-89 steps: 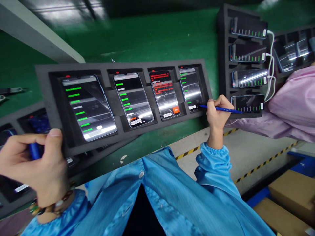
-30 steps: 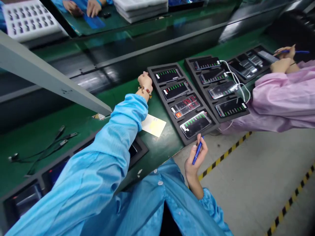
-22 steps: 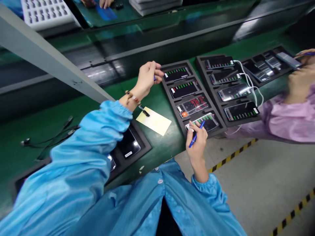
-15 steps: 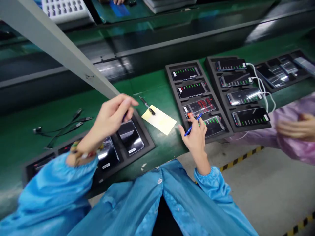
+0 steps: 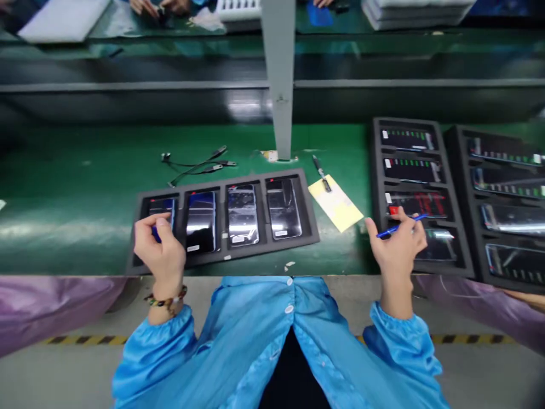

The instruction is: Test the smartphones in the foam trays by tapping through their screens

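Work on the phones (image 5: 201, 222) seems to be under way; lifting one would be calling for uncurling the left hand (image 5: 164, 250). Loosely curled — whether on anything, I cannot tell — it is hovering over the first tray (image 5: 307, 208), which is holding four phones left of the yellow card (image 5: 339, 209). Right of the card, over a second tray (image 5: 378, 170) holding four, the right hand (image 5: 395, 250) is lightly pinching a blue pen (image 5: 385, 233).

the head view looks forward and down, close over a green bench (image 5: 85, 182).
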{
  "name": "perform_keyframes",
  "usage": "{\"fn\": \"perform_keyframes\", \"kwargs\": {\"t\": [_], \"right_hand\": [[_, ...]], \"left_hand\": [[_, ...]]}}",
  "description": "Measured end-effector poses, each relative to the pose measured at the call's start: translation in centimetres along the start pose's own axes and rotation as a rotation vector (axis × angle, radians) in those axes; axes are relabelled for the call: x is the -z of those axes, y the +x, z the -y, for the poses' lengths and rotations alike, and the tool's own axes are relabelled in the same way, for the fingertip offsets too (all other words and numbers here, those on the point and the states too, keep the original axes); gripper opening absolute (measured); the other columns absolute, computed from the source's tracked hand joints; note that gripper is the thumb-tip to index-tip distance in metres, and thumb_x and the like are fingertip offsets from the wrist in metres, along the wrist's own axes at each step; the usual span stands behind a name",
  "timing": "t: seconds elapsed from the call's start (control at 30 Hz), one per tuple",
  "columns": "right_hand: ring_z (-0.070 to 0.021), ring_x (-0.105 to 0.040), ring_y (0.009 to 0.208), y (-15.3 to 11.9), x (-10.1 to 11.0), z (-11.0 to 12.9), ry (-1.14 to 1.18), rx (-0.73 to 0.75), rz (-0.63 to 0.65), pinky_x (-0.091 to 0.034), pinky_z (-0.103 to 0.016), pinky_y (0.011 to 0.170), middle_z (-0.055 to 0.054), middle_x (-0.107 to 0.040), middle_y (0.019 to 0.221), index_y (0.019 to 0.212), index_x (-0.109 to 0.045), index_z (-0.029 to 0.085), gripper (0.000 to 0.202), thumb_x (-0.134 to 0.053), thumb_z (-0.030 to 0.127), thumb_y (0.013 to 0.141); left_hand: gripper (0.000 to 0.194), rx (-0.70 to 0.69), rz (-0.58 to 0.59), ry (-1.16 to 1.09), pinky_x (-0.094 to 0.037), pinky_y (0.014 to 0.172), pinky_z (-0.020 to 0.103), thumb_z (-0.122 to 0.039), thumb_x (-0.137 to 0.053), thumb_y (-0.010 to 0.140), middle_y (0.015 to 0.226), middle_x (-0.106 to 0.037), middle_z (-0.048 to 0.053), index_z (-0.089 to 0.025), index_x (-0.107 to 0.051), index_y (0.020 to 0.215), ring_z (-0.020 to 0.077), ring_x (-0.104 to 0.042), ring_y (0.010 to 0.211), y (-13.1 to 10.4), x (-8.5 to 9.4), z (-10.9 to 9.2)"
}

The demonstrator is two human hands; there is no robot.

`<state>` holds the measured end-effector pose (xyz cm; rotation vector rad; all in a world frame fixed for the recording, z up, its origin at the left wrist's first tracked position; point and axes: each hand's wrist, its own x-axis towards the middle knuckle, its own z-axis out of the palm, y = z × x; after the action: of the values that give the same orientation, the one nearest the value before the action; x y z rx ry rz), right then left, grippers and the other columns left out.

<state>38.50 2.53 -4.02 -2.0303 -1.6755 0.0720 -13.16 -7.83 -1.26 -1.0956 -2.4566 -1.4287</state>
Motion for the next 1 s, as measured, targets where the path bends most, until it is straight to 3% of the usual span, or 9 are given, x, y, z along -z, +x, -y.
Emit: {"fn": "perform_keyframes", "kwargs": {"t": [0.07, 0.13, 0.27, 0.53, 0.77, 0.87, 1.0], "right_hand": [[-0.0471, -0.043, 0.158, 0.3, -0.3, -0.2, -0.001, 0.012, -0.011, -0.027, -0.074, 0.129, -0.020, -0.060, 0.164, 0.135, -0.059, 0.021, 0.070, -0.065, 0.077, 0.093], [-0.0466, -0.043, 0.157, 0.4, -0.3, -0.3, -0.018, 0.022, -0.015, -0.028, -0.073, 0.128, -0.021, -0.060, 0.163, 0.135, -0.059, 0.021, 0.071, -0.065, 0.077, 0.093], [-0.0443, -0.044, 0.155, 0.9, -0.2, -0.6, -0.069, 0.018, -0.030, -0.030, -0.071, 0.127, -0.023, -0.064, 0.155, 0.133, -0.057, 0.020, 0.069, -0.066, 0.075, 0.091], [-0.0406, -0.046, 0.152, 1.1, -0.4, -0.9, -0.088, 0.033, -0.024, -0.031, -0.068, 0.128, -0.020, -0.066, 0.148, 0.129, -0.055, 0.023, 0.063, -0.065, 0.072, 0.091], [-0.0395, -0.049, 0.154, 0.9, 0.2, -0.3, -0.091, 0.037, -0.151, -0.032, -0.063, 0.129, -0.025, -0.061, 0.154, 0.134, -0.049, 0.019, 0.077, -0.062, 0.082, 0.090], [-0.0395, -0.053, 0.152, 0.0, 0.2, 1.2, -0.054, 0.071, -0.148, -0.033, -0.063, 0.129, -0.025, -0.061, 0.154, 0.134, -0.045, 0.020, 0.085, -0.065, 0.086, 0.085], [-0.0362, -0.058, 0.150, -1.5, -0.6, 5.6, 0.224, 0.210, -0.067, -0.040, -0.061, 0.126, -0.026, -0.060, 0.157, 0.132, -0.039, 0.024, 0.067, -0.058, 0.077, 0.096]], "left_hand": [[0.024, -0.017, -0.092, 0.071, -0.044, 0.086, 0.035, -0.044, -0.062, 0.087, 0.089, -0.068, 0.002, -0.022, -0.071, 0.091, 0.0225, -0.059, 0.089, -0.3, 1.4, 2.2], [0.019, -0.016, -0.137, 0.092, -0.042, 0.087, 0.035, -0.040, -0.063, 0.083, 0.086, -0.064, 0.002, -0.022, -0.070, 0.087, 0.0233, -0.057, 0.087, -0.6, 2.1, 3.8], [0.016, -0.061, -0.133, 0.098, -0.036, 0.078, 0.034, -0.039, -0.064, 0.078, 0.078, -0.057, 0.001, -0.024, -0.065, 0.081, 0.0227, -0.052, 0.076, -0.9, 1.9, 5.3], [0.015, -0.120, -0.095, 0.047, -0.028, 0.076, 0.034, -0.035, -0.066, 0.079, 0.073, -0.050, 0.000, -0.022, -0.060, 0.074, 0.0202, -0.046, 0.073, -1.2, 1.9, 5.6], [0.013, -0.110, -0.117, -0.069, -0.044, 0.084, 0.038, -0.034, -0.061, 0.093, 0.084, -0.062, 0.002, -0.026, -0.072, 0.092, 0.0247, -0.058, 0.081, 0.2, 0.9, 5.2], [0.018, -0.113, -0.056, -0.095, -0.047, 0.090, 0.038, -0.028, -0.058, 0.095, 0.093, -0.065, 0.002, -0.025, -0.075, 0.102, 0.0238, -0.060, 0.086, 1.0, 0.4, 4.8], [0.026, -0.040, 0.058, -0.189, -0.049, 0.094, 0.035, -0.024, -0.057, 0.098, 0.098, -0.067, 0.003, -0.020, -0.072, 0.119, 0.0207, -0.061, 0.089, 1.7, 0.4, 4.2]]}}
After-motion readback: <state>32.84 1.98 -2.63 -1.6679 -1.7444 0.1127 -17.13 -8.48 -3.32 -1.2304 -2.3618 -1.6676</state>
